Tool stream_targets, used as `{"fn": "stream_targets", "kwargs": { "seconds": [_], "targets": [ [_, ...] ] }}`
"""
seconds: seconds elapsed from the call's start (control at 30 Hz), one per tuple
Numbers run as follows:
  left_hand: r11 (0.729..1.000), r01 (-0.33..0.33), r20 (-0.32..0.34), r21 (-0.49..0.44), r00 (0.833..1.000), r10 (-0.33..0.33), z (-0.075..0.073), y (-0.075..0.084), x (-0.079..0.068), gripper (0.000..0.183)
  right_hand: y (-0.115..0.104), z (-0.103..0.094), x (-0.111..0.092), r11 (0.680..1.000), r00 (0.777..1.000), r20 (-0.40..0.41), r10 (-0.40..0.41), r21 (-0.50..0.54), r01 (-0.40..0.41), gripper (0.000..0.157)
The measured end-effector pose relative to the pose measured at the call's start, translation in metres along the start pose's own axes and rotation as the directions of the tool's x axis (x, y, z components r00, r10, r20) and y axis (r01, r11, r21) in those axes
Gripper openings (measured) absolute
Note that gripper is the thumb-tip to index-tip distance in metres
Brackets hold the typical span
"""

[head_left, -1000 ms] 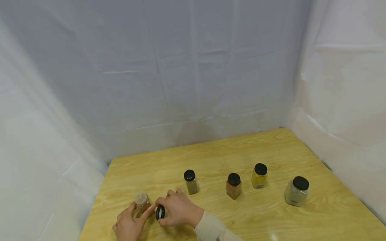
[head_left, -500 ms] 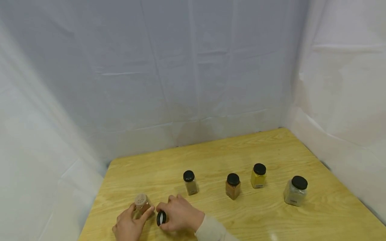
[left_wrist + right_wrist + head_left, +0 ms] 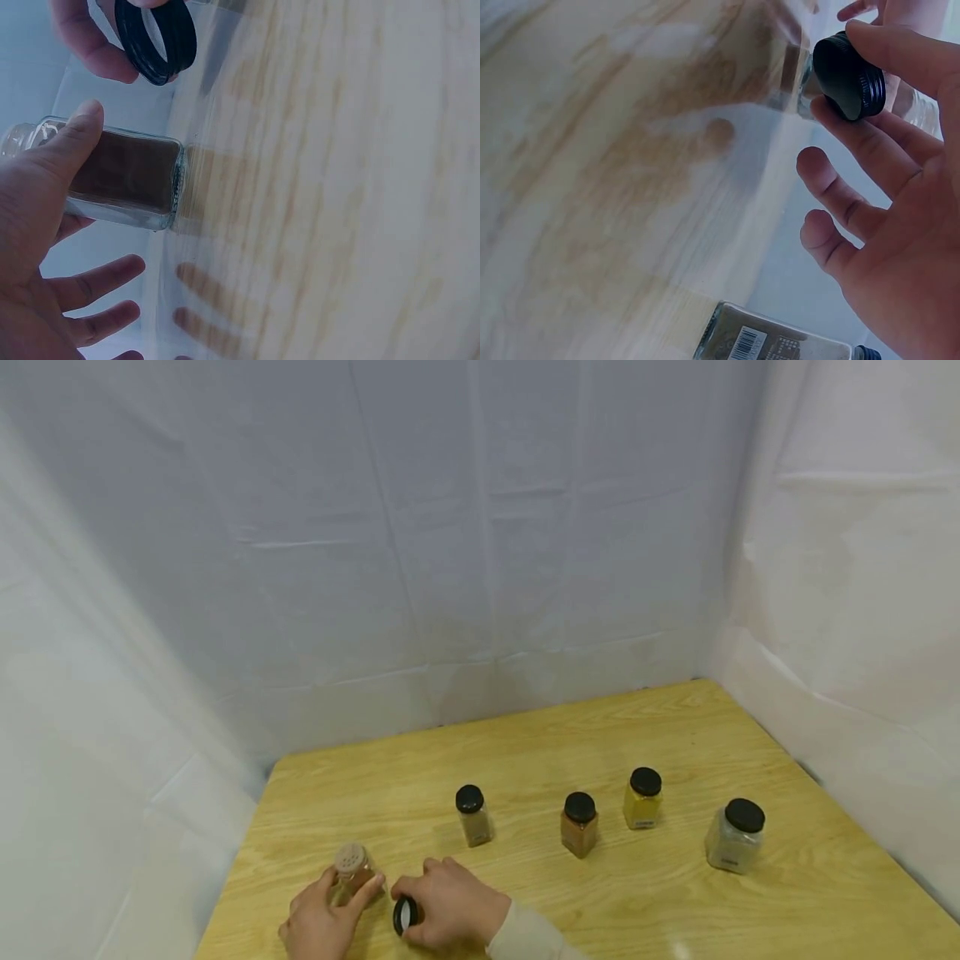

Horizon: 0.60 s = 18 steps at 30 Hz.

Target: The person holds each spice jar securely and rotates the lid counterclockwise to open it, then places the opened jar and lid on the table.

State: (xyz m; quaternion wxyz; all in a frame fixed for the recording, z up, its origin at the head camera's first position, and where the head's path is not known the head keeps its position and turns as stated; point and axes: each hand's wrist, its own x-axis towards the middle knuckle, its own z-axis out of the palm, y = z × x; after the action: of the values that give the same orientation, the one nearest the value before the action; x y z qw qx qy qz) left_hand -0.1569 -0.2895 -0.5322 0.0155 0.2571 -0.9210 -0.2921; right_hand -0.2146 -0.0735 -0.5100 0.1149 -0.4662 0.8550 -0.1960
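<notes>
My left hand [image 3: 321,922] grips a glass spice jar [image 3: 351,860] at the table's near left. The jar stands upright, its pale shaker top with small holes bare. In the left wrist view the spice jar [image 3: 127,172] holds dark brown powder; thumb and forefinger hold its sides while other fingers spread free. Just right of it, my right hand [image 3: 459,906] pinches a black screw lid [image 3: 405,916] tilted on edge, pale inside facing the jar. In the right wrist view, thumb and fingers pinch the black lid [image 3: 847,79], apart from the jar.
A slim jar [image 3: 474,818] with a black lid stands beyond my right hand. To the right are an orange-brown jar [image 3: 580,828], a yellow jar [image 3: 642,802] and a wider pale jar [image 3: 735,839], all lidded. White sheeting [image 3: 465,568] walls the wooden table [image 3: 360,793].
My right hand has drawn slightly right and toward me with the lid, widening the gap to the jar. My left hand and the jar have barely moved.
</notes>
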Motion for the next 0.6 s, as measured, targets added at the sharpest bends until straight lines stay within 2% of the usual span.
{"fn": "stream_targets", "kwargs": {
  "seconds": [0.6],
  "targets": [
    [1.000,-0.009,-0.038,0.009,0.999,0.009,0.001,0.000,-0.002,0.106,0.005,0.010,-0.003,1.000,1.000,0.007,0.018,0.021,-0.018,0.039]
  ]
}}
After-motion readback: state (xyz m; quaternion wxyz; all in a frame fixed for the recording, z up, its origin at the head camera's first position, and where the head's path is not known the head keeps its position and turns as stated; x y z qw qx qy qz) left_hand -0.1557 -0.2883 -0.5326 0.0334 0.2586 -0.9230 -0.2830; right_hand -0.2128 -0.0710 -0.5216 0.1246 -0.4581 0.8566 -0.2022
